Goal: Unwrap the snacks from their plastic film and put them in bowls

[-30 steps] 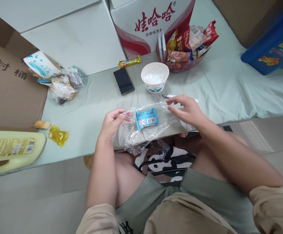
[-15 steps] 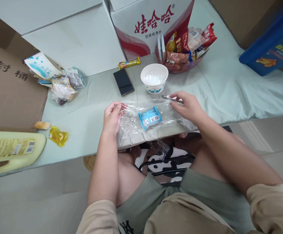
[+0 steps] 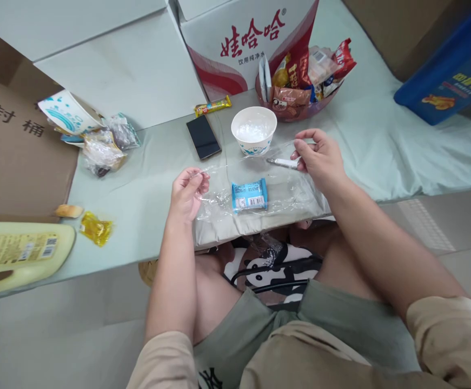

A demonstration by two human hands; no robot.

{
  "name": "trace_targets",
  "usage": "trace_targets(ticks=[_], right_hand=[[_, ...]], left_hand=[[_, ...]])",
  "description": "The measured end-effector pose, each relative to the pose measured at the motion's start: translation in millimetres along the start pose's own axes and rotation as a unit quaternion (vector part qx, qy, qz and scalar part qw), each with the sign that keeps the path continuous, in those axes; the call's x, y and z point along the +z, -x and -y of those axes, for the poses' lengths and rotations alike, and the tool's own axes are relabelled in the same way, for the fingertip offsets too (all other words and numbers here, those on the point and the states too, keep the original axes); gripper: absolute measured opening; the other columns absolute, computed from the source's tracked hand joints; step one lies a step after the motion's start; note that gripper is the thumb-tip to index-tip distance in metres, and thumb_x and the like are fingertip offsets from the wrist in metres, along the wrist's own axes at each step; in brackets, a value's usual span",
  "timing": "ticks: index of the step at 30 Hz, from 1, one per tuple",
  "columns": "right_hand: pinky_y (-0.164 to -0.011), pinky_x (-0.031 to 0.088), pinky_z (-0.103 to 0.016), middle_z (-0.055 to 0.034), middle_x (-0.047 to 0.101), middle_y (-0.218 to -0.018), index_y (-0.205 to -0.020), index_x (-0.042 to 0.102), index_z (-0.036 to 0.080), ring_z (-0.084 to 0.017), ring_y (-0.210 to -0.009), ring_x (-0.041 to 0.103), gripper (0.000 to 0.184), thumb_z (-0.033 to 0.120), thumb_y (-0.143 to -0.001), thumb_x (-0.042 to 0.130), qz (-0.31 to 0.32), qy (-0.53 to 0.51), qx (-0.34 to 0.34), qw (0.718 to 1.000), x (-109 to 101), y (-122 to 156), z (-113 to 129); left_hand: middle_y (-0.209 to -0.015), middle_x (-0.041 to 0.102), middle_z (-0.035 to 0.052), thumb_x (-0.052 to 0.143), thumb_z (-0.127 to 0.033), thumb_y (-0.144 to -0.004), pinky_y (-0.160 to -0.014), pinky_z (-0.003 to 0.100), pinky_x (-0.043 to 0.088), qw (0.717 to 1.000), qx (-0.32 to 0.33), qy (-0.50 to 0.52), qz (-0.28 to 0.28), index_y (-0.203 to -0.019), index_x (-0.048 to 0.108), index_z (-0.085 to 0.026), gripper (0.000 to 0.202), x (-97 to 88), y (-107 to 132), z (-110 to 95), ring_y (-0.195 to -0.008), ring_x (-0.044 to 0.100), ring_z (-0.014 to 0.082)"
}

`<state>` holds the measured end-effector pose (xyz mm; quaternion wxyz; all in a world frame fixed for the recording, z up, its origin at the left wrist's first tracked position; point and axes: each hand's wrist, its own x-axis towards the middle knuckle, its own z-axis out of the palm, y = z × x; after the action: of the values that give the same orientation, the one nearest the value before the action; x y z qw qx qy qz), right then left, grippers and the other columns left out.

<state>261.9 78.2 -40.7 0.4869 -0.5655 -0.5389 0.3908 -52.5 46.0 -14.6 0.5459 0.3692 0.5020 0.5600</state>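
A sheet of clear plastic film (image 3: 219,208) is stretched between my hands at the table's front edge. My left hand (image 3: 187,194) pinches its left side, thumb against fingers. My right hand (image 3: 318,162) is raised, closed on the film's upper right corner between thumb and fingertips. On the film, or seen through it, lies a small blue snack packet (image 3: 250,195) with a barcode. A slim white tool with a metal tip (image 3: 283,162) lies beside my right fingers; its far end is hidden by them. Just behind stands a white paper bowl (image 3: 254,129) with clear crumpled plastic inside.
Behind are a black phone (image 3: 203,138), a yellow snack stick (image 3: 213,106) and a basket of snacks (image 3: 300,111). At left are a tipped paper bowl (image 3: 71,112), packets (image 3: 103,148), a yellow wrapper (image 3: 96,228), bread (image 3: 68,210) and a yellow jug (image 3: 24,251). A blue container (image 3: 442,86) stands right.
My right hand has moved up and slightly right, lifting the film's corner away from the table. More of the white tool shows now. My left hand has stayed nearly in place.
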Motion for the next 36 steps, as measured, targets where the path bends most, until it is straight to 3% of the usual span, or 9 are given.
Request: trace_targets(ticks=[7, 15, 20, 23, 25, 27, 29, 32, 36], right_hand=[[-0.072, 0.059, -0.034, -0.0048, 0.067, -0.124, -0.135, 0.050, 0.038, -0.021, -0.101, 0.071, 0.048, 0.056, -0.093, 0.065, 0.040, -0.008, -0.079, 0.996, 1.4, -6.3, -1.2], [-0.055, 0.055, -0.029, -0.0098, 0.064, -0.126, -0.149, 0.042, 0.035, -0.018, -0.080, 0.067, 0.071, 0.031, -0.084, 0.070, 0.065, 0.036, -0.068, 0.995, 13.3, 1.3, -29.0], [-0.062, 0.058, -0.032, -0.0080, 0.067, -0.117, -0.137, 0.051, 0.031, -0.017, -0.078, 0.065, 0.056, 0.019, -0.084, 0.059, -0.055, 0.067, -0.094, 0.992, 4.7, -7.8, -36.1], [-0.079, 0.060, -0.040, -0.0100, 0.065, -0.123, -0.130, 0.055, 0.027, -0.022, -0.097, 0.068, 0.048, 0.015, -0.084, 0.052, -0.173, 0.098, -0.128, 0.972, -3.6, -2.3, -20.1], [-0.087, 0.058, -0.043, -0.0109, 0.067, -0.118, -0.120, 0.061, 0.024, -0.024, -0.104, 0.067, 0.037, 0.014, -0.086, 0.050, -0.186, 0.136, -0.180, 0.956, -4.3, 9.3, -4.4], [-0.091, 0.057, -0.043, -0.0101, 0.070, -0.106, -0.107, 0.066, 0.023, -0.025, -0.099, 0.068, 0.026, 0.014, -0.088, 0.051, -0.094, 0.173, -0.244, 0.949, 1.5, 24.6, 9.1], [-0.093, 0.056, -0.044, -0.0088, 0.073, -0.102, -0.103, 0.070, 0.024, -0.025, -0.099, 0.069, 0.025, 0.013, -0.088, 0.053, 0.068, 0.195, -0.291, 0.934, 12.2, 39.2, 15.9], [-0.104, 0.053, -0.048, -0.0105, 0.069, -0.128, -0.123, 0.069, 0.024, -0.029, -0.120, 0.064, 0.040, 0.014, -0.085, 0.058, 0.264, 0.229, -0.297, 0.889, 27.4, 53.0, 14.2], [-0.121, 0.037, -0.061, -0.0115, 0.044, -0.161, -0.128, 0.067, 0.023, -0.038, -0.153, 0.035, 0.049, 0.019, -0.079, 0.071, 0.299, 0.299, -0.289, 0.859, 33.3, 56.7, 7.6]], left_hand=[[-0.068, 0.064, -0.0016, 0.093, -0.049, -0.057, -0.050, 0.020, 0.041, 0.999, -0.004, 0.007, -0.031, -0.072, 0.059, -0.021, 0.047, 3.5, -3.9, 3.0, -0.056, 0.056, 0.0087], [-0.076, 0.065, -0.0007, 0.092, -0.047, -0.060, -0.045, 0.022, 0.037, 0.999, -0.012, 0.004, -0.038, -0.081, 0.060, -0.022, 0.046, 0.1, -10.7, 6.6, -0.058, 0.057, 0.0102], [-0.075, 0.063, -0.0009, 0.089, -0.052, -0.064, -0.039, 0.020, 0.025, 0.998, 0.009, 0.016, -0.067, -0.076, 0.058, -0.022, 0.045, -3.1, -11.1, 7.2, -0.053, 0.051, 0.0073], [-0.071, 0.061, -0.0031, 0.085, -0.051, -0.070, -0.037, 0.022, 0.022, 0.993, 0.033, 0.007, -0.109, -0.075, 0.055, -0.022, 0.042, -8.0, -14.4, 10.9, -0.049, 0.047, 0.0057], [-0.072, 0.061, -0.0033, 0.083, -0.052, -0.073, -0.038, 0.022, 0.023, 0.990, 0.042, -0.012, -0.134, -0.077, 0.055, -0.022, 0.041, -9.7, -16.7, 13.0, -0.049, 0.048, 0.0054], [-0.074, 0.063, -0.0030, 0.083, -0.052, -0.073, -0.039, 0.022, 0.023, 0.987, 0.047, -0.033, -0.153, -0.080, 0.057, -0.021, 0.040, -8.7, -18.0, 13.6, -0.050, 0.050, 0.0053], [-0.076, 0.064, -0.0029, 0.084, -0.047, -0.072, -0.041, 0.020, 0.027, 0.986, 0.037, -0.046, -0.156, -0.084, 0.058, -0.022, 0.038, -5.6, -17.8, 12.7, -0.053, 0.053, 0.0054], [-0.082, 0.066, -0.0022, 0.084, -0.035, -0.071, -0.048, 0.018, 0.037, 0.987, -0.004, -0.057, -0.153, -0.098, 0.060, -0.023, 0.038, -0.5, -13.6, 10.6, -0.058, 0.058, 0.0072], [-0.089, 0.071, 0.0016, 0.084, -0.021, -0.069, -0.057, 0.021, 0.045, 0.986, -0.055, -0.123, -0.097, -0.134, 0.052, -0.027, 0.073, 5.7, 2.5, 10.0, -0.068, 0.066, 0.0124]])
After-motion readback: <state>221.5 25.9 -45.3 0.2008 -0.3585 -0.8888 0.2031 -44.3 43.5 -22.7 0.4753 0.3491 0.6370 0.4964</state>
